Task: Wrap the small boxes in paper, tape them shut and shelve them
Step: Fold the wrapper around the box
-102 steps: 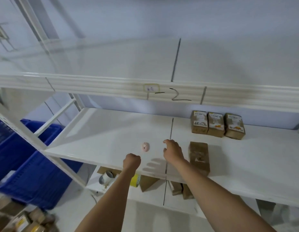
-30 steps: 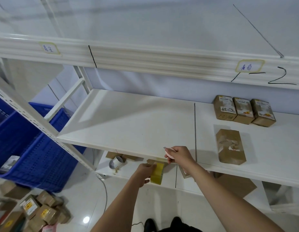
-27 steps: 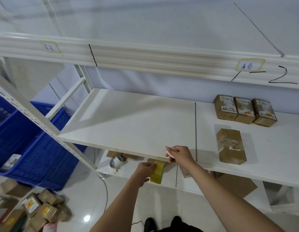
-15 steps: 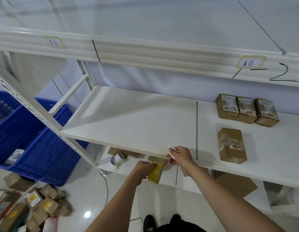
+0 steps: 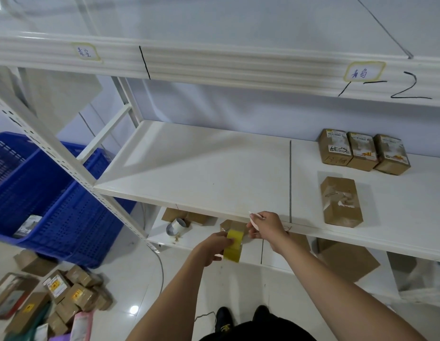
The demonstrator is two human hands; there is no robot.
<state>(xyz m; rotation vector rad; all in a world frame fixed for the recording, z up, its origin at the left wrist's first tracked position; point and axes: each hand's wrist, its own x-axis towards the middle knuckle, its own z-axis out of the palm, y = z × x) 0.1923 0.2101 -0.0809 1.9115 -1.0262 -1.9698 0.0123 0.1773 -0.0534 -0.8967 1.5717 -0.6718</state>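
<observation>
My left hand (image 5: 212, 247) grips a yellow roll of tape (image 5: 233, 245) just below the front edge of the white middle shelf (image 5: 201, 168). My right hand (image 5: 265, 226) is beside it at the shelf edge and holds a small pink-white object (image 5: 254, 219), perhaps a cutter. A paper-wrapped box (image 5: 341, 201) lies flat on the shelf to the right. Three small brown boxes (image 5: 363, 151) stand in a row behind it against the wall.
A silver tape roll (image 5: 174, 226) and flat cardboard pieces (image 5: 347, 260) lie on the lower shelf. A blue plastic crate (image 5: 41, 193) stands left of the rack. Several small boxes (image 5: 71, 296) are heaped on the floor at lower left. My shoes (image 5: 241, 316) show below.
The pink object that lay on the shelf is now in my right hand. My left hand took the yellow tape roll from under the shelf and brought it toward my right hand. The view has shifted left.
</observation>
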